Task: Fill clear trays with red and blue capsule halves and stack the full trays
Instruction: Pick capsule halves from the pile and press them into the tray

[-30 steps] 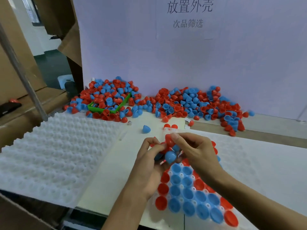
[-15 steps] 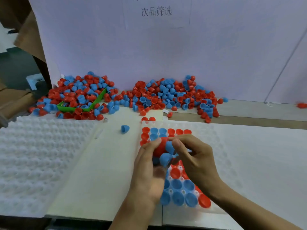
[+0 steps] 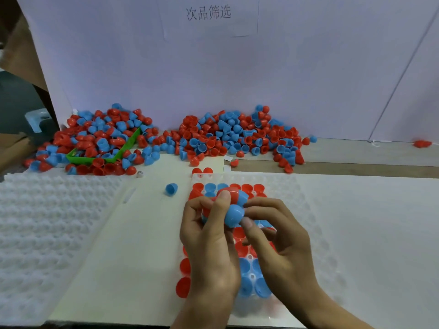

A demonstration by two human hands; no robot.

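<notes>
- Pinching a blue capsule half (image 3: pixel 234 215) between thumb and fingertips, the right hand (image 3: pixel 276 236) hovers over the middle of the clear tray (image 3: pixel 202 177), fingers curled round the piece.
- Holding a small clutch of nested red and blue halves (image 3: pixel 234 195), the left hand (image 3: pixel 209 236) has its thumb pressed on top of them and its fingers wrapped behind; the two hands meet at the blue piece, apparently pulling it off the clutch.
- Beneath the hands, the tray already has red and blue halves seated in its far row and in the near rows; the hands hide the middle pockets, so I cannot tell how many stay empty. My judgement: this tray is well along but not finished.
- Just left of the tray, one loose blue half (image 3: pixel 171 188) lies on the cream board (image 3: pixel 114 245).
- Farther out, a white dimpled tray (image 3: pixel 47 222) sits at the left with no capsules in it, and another pale dimpled sheet (image 3: pixel 356 222) spreads to the right.
- Along the back wall, two big heaps of capsule halves (image 3: pixel 237 136) remain, the left one spilling over a green scoop (image 3: pixel 99 157). No stack of full trays is visible, so most of the filling and all the stacking look still to do.
</notes>
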